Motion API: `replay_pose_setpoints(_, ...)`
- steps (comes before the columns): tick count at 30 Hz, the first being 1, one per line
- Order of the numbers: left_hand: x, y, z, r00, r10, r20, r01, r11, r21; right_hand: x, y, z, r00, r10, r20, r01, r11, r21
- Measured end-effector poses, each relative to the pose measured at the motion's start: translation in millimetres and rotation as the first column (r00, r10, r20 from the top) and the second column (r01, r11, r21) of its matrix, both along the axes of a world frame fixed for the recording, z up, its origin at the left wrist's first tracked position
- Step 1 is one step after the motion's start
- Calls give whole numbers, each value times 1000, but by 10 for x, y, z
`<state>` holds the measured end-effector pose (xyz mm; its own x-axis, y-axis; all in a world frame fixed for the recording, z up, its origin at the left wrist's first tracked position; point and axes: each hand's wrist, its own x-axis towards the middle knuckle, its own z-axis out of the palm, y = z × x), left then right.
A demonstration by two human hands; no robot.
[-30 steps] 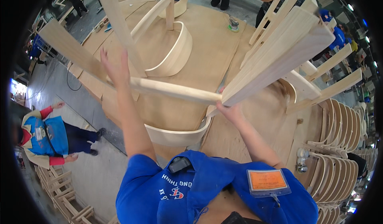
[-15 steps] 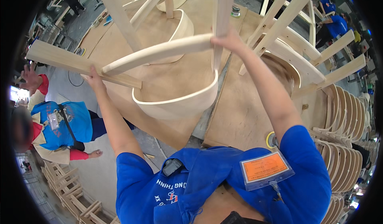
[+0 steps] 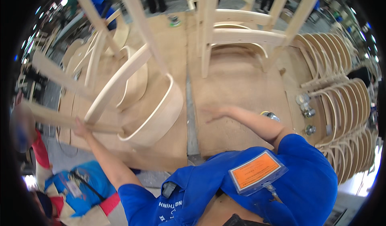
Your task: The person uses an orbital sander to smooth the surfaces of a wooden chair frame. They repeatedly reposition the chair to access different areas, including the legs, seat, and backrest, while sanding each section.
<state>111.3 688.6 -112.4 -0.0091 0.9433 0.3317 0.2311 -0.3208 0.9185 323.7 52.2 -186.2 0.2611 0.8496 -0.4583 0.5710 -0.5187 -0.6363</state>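
A pale wooden chair frame [image 3: 163, 119] rests upside down on the brown-covered worktop, its curved back band toward me and its legs pointing up and outward. My left hand [image 3: 83, 128] grips its near left leg [image 3: 52, 115], close to where the curved rail [image 3: 116, 80] meets it. My right hand [image 3: 216, 113] is off the frame, over the bare worktop to the right, its fingers stretched out and slightly blurred. Near my right forearm lies a power sander [image 3: 272, 116], partly hidden by the arm.
Another upturned chair frame [image 3: 249, 37] stands at the far right, and one more [image 3: 93, 61] behind mine at left. Stacked curved wooden parts [image 3: 350, 97] line the right side. A second sander [image 3: 174, 22] lies far back. A co-worker in a blue vest [image 3: 82, 187] is close at left.
My right hand has let go of the chair frame and moved down toward me. The view has turned right, so the frame appears farther left. My left hand keeps hold of the leg.
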Motion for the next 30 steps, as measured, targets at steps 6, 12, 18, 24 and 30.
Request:
replay_pose_setpoints(6,139,-690,-140,823,519,232,-564,798,214,-584,-1740,-630,938,-347,-8,339,920,-196)
replay_pose_setpoints(12,1252,-3354,-799,929,-371,-15,327,797,508,-791,-2832,-641,702,-663,262,712,639,-291)
replay_pose_setpoints(18,2181,-5824,-332,-122,-970,-210,989,-100,-113,-612,-3456,-768,541,-562,626,777,619,-115)
replay_pose_setpoints(24,3487,-7372,428,-317,-924,-214,946,-293,-137,-320,-3804,-1231,694,-622,363,681,731,-51)
replay_pose_setpoints(30,5255,-8682,1045,137,-961,-238,973,86,215,-334,-4243,-1088,692,-681,239,686,724,76)
